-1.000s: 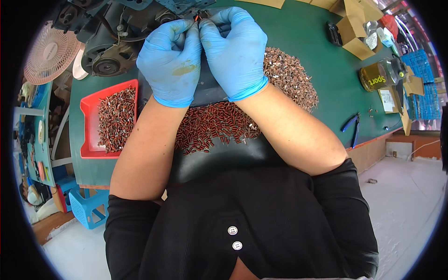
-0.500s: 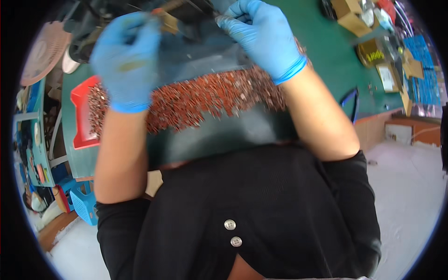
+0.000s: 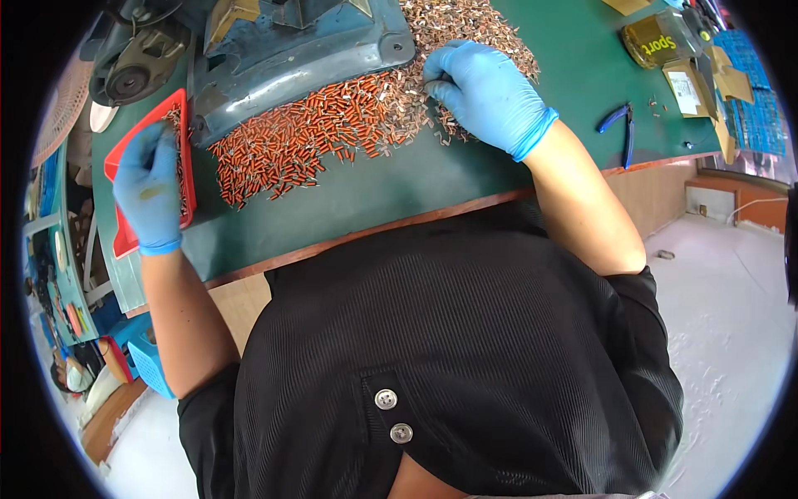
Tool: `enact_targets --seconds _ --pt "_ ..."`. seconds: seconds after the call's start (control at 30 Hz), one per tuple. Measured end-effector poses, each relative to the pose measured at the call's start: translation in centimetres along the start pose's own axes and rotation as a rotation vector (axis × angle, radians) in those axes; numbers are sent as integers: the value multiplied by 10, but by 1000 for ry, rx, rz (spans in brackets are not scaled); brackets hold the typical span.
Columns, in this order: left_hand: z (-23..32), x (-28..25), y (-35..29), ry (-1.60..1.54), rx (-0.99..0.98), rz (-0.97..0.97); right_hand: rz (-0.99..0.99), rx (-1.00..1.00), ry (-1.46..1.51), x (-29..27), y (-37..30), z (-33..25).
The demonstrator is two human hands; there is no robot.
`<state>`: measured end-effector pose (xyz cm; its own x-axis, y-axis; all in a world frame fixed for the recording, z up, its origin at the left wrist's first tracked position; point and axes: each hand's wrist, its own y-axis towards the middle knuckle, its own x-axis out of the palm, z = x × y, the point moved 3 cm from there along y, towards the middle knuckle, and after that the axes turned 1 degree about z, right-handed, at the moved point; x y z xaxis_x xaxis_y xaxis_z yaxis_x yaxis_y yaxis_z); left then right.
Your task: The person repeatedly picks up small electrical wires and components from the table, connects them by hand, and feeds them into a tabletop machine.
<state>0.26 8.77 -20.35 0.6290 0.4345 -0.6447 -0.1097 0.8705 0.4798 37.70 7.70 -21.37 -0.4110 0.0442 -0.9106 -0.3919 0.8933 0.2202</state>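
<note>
My left hand [image 3: 150, 191], in a blue glove, is over the red tray [image 3: 187, 200] at the left, its fingers curled down; anything in them is hidden. The tray holds small parts [image 3: 176, 125]. Gloved in blue as well, my right hand [image 3: 492, 98] has thumb and fingers drawn together at the small flat metal pieces [image 3: 465, 23]. What that pinch holds, if anything, cannot be made out. Left of it spreads a pile of small orange-brown cylinders with metal ends [image 3: 287, 137], along the front of a dark machine base [image 3: 307, 62].
Blue-handled pliers [image 3: 628, 133] lie at the right of the green tabletop [image 3: 366, 187]. Behind them stand a jar [image 3: 652, 40] and a cardboard box [image 3: 686, 87]. A motor-like machine part [image 3: 137, 75] is at the far left. The wooden table edge [image 3: 382, 223] runs before my body.
My left hand has moved down and left from the machine to the red tray. My right hand has come down from the machine to the metal pieces. The view has shifted, showing more of the pile.
</note>
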Motion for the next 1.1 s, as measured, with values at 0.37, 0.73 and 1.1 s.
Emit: enact_targets --seconds 0.37,0.73,1.1 --pt "152 100 -26 -328 416 -483 55 209 399 -6 -5 1" --pt "171 143 -19 -454 240 -510 235 255 676 -13 -4 7" --pt "165 138 -13 -764 -177 -656 165 306 824 -23 -4 -4"
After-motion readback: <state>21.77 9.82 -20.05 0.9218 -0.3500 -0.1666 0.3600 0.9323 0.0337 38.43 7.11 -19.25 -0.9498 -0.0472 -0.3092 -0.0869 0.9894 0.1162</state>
